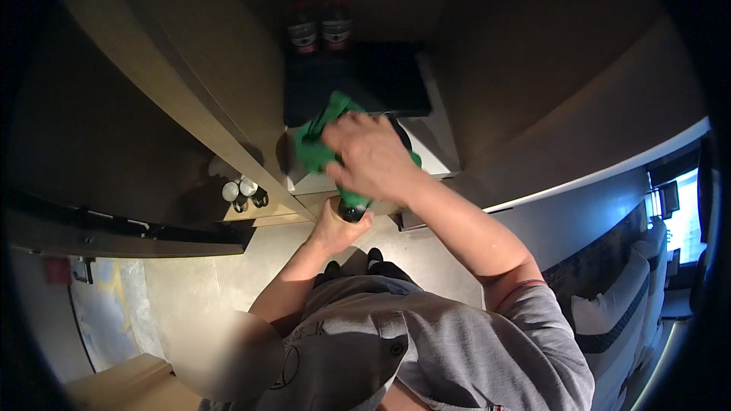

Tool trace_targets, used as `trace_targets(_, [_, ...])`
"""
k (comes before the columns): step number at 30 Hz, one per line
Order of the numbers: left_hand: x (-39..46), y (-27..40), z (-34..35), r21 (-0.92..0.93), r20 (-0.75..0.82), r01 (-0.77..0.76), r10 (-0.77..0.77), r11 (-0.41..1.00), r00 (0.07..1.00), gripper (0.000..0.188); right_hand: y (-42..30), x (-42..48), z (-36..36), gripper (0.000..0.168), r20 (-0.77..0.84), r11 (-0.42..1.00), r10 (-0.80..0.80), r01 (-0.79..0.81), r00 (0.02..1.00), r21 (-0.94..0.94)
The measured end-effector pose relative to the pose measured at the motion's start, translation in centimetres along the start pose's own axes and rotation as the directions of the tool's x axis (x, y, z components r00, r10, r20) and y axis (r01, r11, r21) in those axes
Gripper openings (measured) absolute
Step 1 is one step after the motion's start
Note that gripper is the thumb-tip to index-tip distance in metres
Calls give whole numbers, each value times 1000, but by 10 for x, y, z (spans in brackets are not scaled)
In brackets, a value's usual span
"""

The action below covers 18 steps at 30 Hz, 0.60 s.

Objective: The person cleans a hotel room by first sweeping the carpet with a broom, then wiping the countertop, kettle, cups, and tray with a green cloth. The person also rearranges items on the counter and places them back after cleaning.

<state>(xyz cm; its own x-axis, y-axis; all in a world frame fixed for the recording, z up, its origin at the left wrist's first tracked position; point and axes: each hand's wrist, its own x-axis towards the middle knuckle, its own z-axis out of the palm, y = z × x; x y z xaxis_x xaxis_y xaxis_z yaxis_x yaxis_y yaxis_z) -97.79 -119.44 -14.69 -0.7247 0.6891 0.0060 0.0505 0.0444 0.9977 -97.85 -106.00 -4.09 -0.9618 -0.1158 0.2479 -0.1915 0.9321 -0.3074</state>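
Note:
My left hand (338, 227) grips a glossy black rounded part (352, 212) of an object largely covered by a green cloth (314, 151). Over that cloth lies my right hand (365, 154), slightly blurred, its fingers bent onto the fabric. A dark curved edge (401, 130) shows just beyond the right hand; whether it belongs to the held object is unclear. Both hands are at the front of a white shelf surface (440, 148) inside a dark cabinet niche. A black tray or mat (394, 85) lies behind them.
Two labelled bottles (320, 28) stand at the back of the niche. Left of the wooden partition (228, 148), white cups (240, 189) sit near a ledge. Pale floor (240, 274) lies below, with a wooden furniture corner (131, 379) at lower left and pillows (611, 302) at right.

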Motion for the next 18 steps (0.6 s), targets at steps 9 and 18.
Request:
trace_targets(9, [15, -2, -20, 74, 63, 57, -62, 996, 996, 20, 67, -61, -10, 46, -73, 765, 242, -144, 967, 628])
trace_targets(18, [26, -11, -35, 110, 204, 51, -72, 993, 976, 22, 76, 34, -59, 68, 615, 923, -14, -227, 788, 311])
